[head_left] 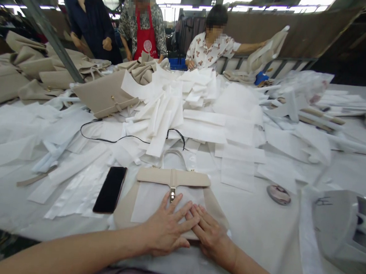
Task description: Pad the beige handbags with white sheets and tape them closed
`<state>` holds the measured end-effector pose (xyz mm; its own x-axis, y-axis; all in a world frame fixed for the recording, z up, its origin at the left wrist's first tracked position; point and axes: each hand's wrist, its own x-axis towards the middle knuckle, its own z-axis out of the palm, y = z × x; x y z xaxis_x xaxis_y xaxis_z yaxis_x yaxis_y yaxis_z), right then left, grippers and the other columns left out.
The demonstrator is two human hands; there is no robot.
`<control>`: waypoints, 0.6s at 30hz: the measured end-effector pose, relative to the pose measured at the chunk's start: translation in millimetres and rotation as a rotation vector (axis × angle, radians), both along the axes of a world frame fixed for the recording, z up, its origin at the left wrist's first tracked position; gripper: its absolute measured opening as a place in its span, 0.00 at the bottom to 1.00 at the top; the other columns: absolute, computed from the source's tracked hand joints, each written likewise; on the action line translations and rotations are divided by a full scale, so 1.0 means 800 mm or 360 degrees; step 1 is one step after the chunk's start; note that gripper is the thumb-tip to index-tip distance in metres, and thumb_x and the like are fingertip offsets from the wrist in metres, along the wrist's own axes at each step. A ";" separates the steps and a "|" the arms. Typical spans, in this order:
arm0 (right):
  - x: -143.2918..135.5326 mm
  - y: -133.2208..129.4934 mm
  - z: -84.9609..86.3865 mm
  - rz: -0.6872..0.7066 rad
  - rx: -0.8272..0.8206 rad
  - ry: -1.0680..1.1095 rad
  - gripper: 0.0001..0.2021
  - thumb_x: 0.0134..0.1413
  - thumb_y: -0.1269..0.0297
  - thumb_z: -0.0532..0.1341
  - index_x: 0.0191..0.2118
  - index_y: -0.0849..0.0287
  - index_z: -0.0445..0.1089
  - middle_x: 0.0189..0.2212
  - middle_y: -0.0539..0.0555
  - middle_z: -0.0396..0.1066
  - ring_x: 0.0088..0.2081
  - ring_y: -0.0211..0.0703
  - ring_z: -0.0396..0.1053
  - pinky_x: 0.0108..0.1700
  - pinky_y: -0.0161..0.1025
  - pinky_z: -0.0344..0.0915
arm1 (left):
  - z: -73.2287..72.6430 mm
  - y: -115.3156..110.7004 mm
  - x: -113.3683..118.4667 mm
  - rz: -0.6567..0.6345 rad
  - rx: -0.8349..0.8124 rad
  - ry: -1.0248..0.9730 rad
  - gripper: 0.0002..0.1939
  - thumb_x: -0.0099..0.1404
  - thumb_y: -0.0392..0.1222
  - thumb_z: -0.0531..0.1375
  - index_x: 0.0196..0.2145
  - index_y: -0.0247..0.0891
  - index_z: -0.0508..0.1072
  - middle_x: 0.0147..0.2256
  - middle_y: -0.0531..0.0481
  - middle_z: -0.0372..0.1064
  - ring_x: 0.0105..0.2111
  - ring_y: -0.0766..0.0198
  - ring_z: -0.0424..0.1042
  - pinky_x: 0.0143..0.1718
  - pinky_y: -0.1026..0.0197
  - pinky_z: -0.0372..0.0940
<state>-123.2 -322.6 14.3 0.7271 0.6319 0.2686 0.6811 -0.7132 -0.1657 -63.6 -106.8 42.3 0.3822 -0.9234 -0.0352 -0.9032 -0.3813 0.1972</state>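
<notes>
A beige handbag (219, 204) lies flat on the table in front of me, its handle pointing away. Between its flap and its front panel sits a white paper sheet (144, 204). My left hand (169, 224) rests on this sheet with fingers spread, the fingertips by the metal clasp (172, 193). Beside it, my right hand (210, 232) lies on the lower right of the bag, fingers stretched out and meeting those of the left hand. Neither hand is wrapped around anything. Both palms hide part of the bag's lower edge.
Left of the bag lies a black phone (110, 189). White paper pieces (202, 123) heap up beyond it, with another beige bag (104, 94) among them. A grey tape dispenser-like device (340, 231) and an oval object (278, 194) are at right. Several people stand across the table.
</notes>
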 end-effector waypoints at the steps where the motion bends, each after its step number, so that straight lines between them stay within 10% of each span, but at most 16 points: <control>1: 0.000 -0.001 -0.002 0.0006 -0.0007 -0.0006 0.35 0.45 0.79 0.51 0.63 0.68 0.53 0.59 0.66 0.57 0.63 0.55 0.50 0.60 0.52 0.59 | -0.006 0.001 -0.001 0.0004 -0.0011 0.0015 0.37 0.66 0.60 0.49 0.66 0.51 0.37 0.67 0.43 0.36 0.65 0.34 0.33 0.56 0.23 0.40; 7: -0.001 -0.002 -0.009 0.0009 0.0019 0.0050 0.32 0.51 0.75 0.53 0.64 0.70 0.52 0.58 0.69 0.58 0.63 0.57 0.50 0.60 0.54 0.59 | -0.017 0.004 -0.003 -0.0001 -0.0086 0.0070 0.36 0.68 0.59 0.47 0.66 0.49 0.35 0.68 0.43 0.33 0.65 0.37 0.33 0.57 0.22 0.36; 13: 0.016 -0.010 0.052 -0.0064 0.0545 0.0868 0.25 0.50 0.63 0.62 0.55 0.62 0.67 0.57 0.64 0.62 0.59 0.58 0.58 0.61 0.56 0.56 | -0.012 0.006 -0.005 0.0014 -0.0106 0.0112 0.36 0.69 0.58 0.43 0.67 0.44 0.33 0.68 0.43 0.33 0.66 0.40 0.34 0.58 0.23 0.35; 18: 0.106 -0.042 0.079 -0.1053 0.1179 0.1122 0.14 0.55 0.56 0.59 0.40 0.59 0.75 0.39 0.57 0.76 0.40 0.50 0.72 0.46 0.46 0.68 | -0.012 0.007 -0.006 0.0033 -0.0112 0.0127 0.35 0.69 0.59 0.42 0.67 0.45 0.35 0.67 0.45 0.35 0.65 0.40 0.36 0.58 0.23 0.34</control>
<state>-38.0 -356.6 77.2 0.9827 -0.0545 -0.1769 -0.1818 -0.4645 -0.8667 -68.4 -101.6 32.4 0.3996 -0.9167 -0.0017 -0.8757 -0.3823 0.2951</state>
